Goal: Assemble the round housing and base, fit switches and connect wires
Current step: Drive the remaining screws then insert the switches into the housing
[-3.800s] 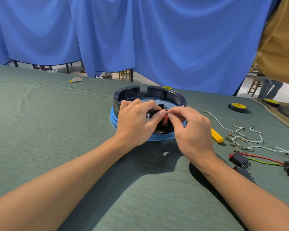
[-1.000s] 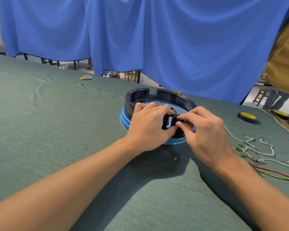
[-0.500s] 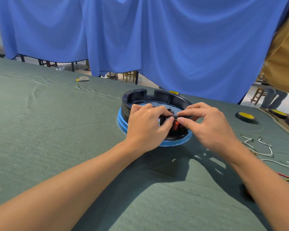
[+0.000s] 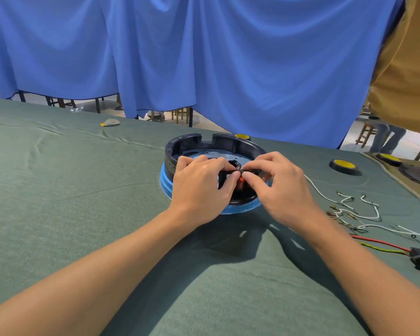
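Clamped over near rim of round housing (image 4: 192, 145) on blue base (image 4: 166, 184), frame centre: left hand (image 4: 201, 187). Pinching red switch (image 4: 241, 185) there: right hand (image 4: 283, 187) fingers (image 4: 249, 176). Pressed crooked, might jam or pop out; might skid across table (image 4: 70, 190).

Matt green cloth on the table (image 4: 83, 190), glossy black plastic housing (image 4: 180, 147), smooth blue plastic base (image 4: 166, 184)

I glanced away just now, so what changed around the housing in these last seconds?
The right hand, lifted with fingers spread half a second ago, has come back to pinch the red switch in the near wall of the round housing. The left hand still grips that wall; blue base and white wires stayed put.
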Tool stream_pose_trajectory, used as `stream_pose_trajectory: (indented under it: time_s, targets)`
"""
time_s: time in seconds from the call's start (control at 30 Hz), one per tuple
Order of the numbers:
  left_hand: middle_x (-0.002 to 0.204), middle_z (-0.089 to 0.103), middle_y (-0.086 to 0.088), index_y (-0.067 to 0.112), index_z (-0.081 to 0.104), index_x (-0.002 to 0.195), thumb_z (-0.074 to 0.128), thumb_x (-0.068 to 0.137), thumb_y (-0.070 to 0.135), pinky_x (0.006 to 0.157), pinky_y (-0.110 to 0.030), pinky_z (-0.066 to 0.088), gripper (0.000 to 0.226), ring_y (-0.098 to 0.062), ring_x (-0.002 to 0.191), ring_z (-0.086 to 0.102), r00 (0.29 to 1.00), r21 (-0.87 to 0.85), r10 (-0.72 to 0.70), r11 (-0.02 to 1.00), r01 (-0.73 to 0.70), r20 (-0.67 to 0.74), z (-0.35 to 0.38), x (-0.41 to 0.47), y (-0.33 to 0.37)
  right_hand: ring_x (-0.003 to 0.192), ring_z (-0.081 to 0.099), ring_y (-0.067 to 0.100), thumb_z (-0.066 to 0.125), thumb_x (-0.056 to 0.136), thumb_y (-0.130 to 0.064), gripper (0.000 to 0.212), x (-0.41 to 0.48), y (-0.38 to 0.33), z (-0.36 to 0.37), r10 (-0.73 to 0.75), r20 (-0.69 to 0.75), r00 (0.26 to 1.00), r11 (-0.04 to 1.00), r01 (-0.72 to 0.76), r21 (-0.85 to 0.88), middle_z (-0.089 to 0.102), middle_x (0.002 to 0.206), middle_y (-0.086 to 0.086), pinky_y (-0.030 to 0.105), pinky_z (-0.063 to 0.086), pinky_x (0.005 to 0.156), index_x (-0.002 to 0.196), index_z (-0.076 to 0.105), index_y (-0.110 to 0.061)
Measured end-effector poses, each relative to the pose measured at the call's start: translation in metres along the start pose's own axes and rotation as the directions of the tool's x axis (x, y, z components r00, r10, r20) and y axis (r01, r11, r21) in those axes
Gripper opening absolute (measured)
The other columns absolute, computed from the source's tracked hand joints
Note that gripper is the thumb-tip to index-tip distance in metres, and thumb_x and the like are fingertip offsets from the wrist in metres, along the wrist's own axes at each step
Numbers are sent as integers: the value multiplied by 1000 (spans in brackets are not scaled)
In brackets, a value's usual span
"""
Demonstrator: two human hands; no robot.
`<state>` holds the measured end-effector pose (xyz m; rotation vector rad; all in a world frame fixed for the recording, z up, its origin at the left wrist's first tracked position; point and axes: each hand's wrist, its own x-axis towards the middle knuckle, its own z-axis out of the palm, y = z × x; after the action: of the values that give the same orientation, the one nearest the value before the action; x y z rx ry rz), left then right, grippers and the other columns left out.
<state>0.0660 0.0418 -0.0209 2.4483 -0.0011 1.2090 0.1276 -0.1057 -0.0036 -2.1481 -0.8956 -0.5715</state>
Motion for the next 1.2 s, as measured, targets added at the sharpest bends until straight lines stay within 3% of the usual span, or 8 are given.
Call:
stream_pose_trajectory:
  time_s: [0.2, 0.4, 0.53, 0.63, 0.77, 0.87, 1.0, 1.2]
  targets:
    - [93, 70, 8, 19, 69, 115, 73, 86, 30, 87, -33, 29, 31, -18, 90, 60, 987, 40, 128, 990, -132, 102, -10, -3, -11, 90, 49, 5, 71, 84, -19, 32, -7, 8, -1, -66, 70, 995, 996, 69, -50, 47, 107, -13, 13, 32, 82, 115, 67, -24]
    - [90, 71, 7, 17, 70, 111, 76, 82, 29, 83, -31, 25, 32, -19, 86, 60, 990, 29, 112, 993, -114, 80, -8, -3, -7, 99, 53, 14, 71, 83, -20, 33, -8, 5, 2, -81, 45, 996, 991, 85, -103, 46, 107, -14, 34, 46, 85, 115, 65, -23]
    - [85, 64, 13, 19, 71, 111, 76, 83, 32, 82, -29, 24, 32, -17, 86, 60, 991, 44, 107, 993, -111, 76, -7, -2, -7, 101, 53, 17, 70, 84, -22, 33, -11, 4, 5, -94, -4, 996, 978, 92, -189, 52, 111, -8, 34, 46, 73, 116, 64, -24]
    - [79, 49, 18, 19, 72, 107, 76, 82, 29, 80, -28, 23, 27, -18, 81, 60, 994, 48, 96, 994, -98, 52, -5, -3, -6, 101, 54, 19, 69, 85, -24, 31, -10, 3, 4, -104, 5, 995, 975, 103, -198, 53, 112, -8, 38, 50, 74, 116, 65, -26]
    - [74, 47, 18, 19, 74, 101, 67, 86, 37, 81, -32, 28, 24, -14, 74, 56, 996, 15, 88, 996, -89, 9, -5, -3, -6, 93, 58, 17, 63, 89, -27, 25, -7, 6, -1, -112, 41, 993, 989, 115, -96, 54, 108, -11, 44, 52, 79, 113, 69, -27]
    - [69, 49, 18, 22, 76, 95, 55, 89, 45, 83, -35, 33, 32, -13, 72, 56, 999, 6, 44, 999, -44, 1, -2, -2, -3, 83, 58, 14, 63, 90, -31, 18, -4, 7, -1, -88, -11, 996, 996, 88, -26, 56, 102, -15, 44, 52, 77, 104, 73, -29]
    - [66, 62, 9, 21, 75, 88, 55, 89, 43, 82, -36, 34, 29, -18, 70, 60, 999, 43, 33, 999, -32, -20, 0, -1, 0, 82, 58, 14, 63, 90, -33, 15, -5, 3, 6, -52, -79, 996, 997, 46, -70, 57, 100, -16, 41, 52, 73, 100, 74, -31]
    - [84, 73, 7, 19, 73, 96, 56, 92, 40, 83, -34, 32, 27, -18, 78, 61, 998, 91, 67, 994, -66, -9, 0, -6, -2, 89, 59, 16, 59, 92, -34, 20, -6, -2, 0, -36, -29, 999, 988, 31, -152, 60, 107, -17, 35, 50, 75, 107, 72, -34]
